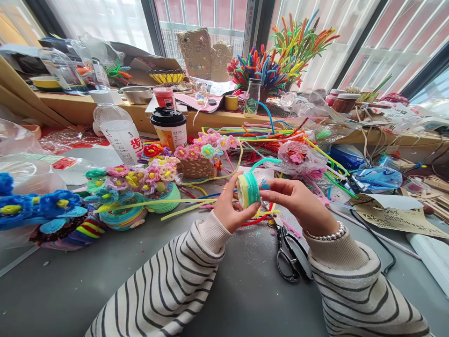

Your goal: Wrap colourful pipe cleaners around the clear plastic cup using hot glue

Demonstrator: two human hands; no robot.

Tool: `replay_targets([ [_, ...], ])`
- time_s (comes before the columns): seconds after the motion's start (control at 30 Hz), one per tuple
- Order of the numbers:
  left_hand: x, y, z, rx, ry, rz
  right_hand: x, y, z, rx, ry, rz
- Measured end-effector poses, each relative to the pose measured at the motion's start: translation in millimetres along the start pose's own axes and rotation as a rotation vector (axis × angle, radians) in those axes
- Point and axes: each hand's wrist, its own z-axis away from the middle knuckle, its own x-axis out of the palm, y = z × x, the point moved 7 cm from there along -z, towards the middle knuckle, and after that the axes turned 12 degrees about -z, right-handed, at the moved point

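Above the middle of the table, my left hand (227,206) grips a small round form wrapped in fuzzy pipe cleaner (250,189), pale yellow on one side and turquoise green on the other. A loose turquoise end curls up from its top toward the right. My right hand (298,199), a beaded bracelet at the wrist, has its fingertips pressed to the form's right side. Black-handled scissors (289,255) lie on the table below my right hand. Left of my hands stand small wrapped pots with pipe-cleaner flowers, one with a green coiled base (163,199).
A water bottle (117,126) and a lidded paper cup (170,128) stand at the back left. Bundled pipe cleaners (245,135) lie behind my hands. Blue flowers (42,208) occupy the left edge; a printed paper bag (400,215) and black cable (380,238) lie right.
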Motion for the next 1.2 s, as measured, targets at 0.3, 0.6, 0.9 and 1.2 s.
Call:
replay_targets([
  [0.3, -0.8, 0.6, 0.6, -0.009, 0.024, -0.019, 0.7, 1.2, -0.4, 0.013, 0.005, -0.016],
  [0.6, -1.4, 0.2, 1.2, -0.034, 0.039, 0.013, 0.4, 2.3, -0.5, 0.017, 0.031, -0.005],
  [0.9, 17.3, 10.5, 4.7, -0.131, -0.226, 0.219, -11.7, -1.5, 0.0, 0.005, -0.004, -0.027],
  [1.2, 14.1, 9.3, 3.8, -0.125, -0.197, 0.076, -14.2, -7.7, 1.4, -0.032, 0.039, 0.029],
])
